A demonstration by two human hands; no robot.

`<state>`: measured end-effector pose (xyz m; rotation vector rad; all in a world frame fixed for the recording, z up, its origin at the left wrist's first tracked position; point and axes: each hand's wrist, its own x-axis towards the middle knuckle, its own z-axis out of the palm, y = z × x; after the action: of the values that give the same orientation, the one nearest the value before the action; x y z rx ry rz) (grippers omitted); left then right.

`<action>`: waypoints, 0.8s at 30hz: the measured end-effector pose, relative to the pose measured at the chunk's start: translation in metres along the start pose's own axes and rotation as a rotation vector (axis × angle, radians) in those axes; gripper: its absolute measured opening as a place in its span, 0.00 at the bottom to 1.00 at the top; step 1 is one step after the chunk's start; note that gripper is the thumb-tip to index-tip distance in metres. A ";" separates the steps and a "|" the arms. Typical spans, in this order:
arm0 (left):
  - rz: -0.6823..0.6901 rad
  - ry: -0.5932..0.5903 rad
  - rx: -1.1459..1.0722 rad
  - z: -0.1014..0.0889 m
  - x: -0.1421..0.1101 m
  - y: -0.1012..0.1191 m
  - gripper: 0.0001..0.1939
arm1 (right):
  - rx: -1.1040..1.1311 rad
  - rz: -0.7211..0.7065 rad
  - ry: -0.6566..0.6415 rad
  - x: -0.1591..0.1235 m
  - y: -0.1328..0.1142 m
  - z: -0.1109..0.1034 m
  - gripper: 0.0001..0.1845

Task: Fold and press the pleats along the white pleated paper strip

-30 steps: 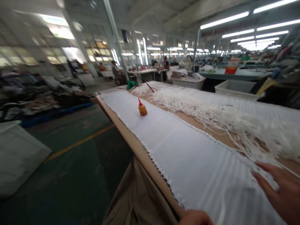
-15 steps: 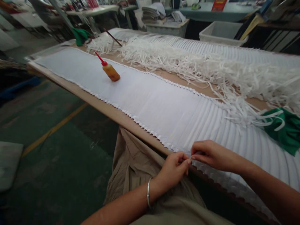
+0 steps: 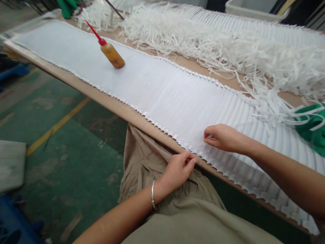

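Observation:
A long band of overlapped white strips (image 3: 162, 95) lies along the near edge of a brown table (image 3: 111, 105). My left hand (image 3: 179, 169) is closed in a pinch on the near zigzag edge of that band, at the table's edge. My right hand (image 3: 223, 138) rests on the band a little farther in, fingers curled and pinching one white strip. A silver bangle (image 3: 152, 199) circles my left wrist. An amber glue bottle (image 3: 110, 54) with a red nozzle stands on the band to the far left.
A heap of loose white strips (image 3: 228, 51) runs along the table's middle. Green cloth (image 3: 313, 127) lies at the right. A second pleated white band (image 3: 254, 28) and a grey bin (image 3: 256, 10) are at the back. Green floor with a yellow line (image 3: 56, 127) is at left.
The view has tipped down and closer. My hands, touching 0.5 s ago, have parted: the right moved up onto the band, the left stays at the edge.

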<state>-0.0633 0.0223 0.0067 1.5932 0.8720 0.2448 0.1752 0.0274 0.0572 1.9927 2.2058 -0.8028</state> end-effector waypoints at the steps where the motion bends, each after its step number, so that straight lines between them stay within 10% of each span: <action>1: 0.042 0.021 0.054 -0.002 0.000 0.000 0.11 | -0.010 0.000 -0.005 0.003 0.000 -0.001 0.10; 12: 0.351 0.093 0.543 -0.011 0.011 -0.004 0.16 | -0.089 0.018 -0.056 0.020 -0.004 -0.006 0.11; 24: 0.323 -0.010 0.946 -0.009 0.025 -0.004 0.24 | -0.097 0.040 -0.080 0.023 -0.004 -0.005 0.11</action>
<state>-0.0529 0.0451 -0.0033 2.6189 0.7509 0.0353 0.1693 0.0501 0.0539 1.9183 2.1122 -0.7422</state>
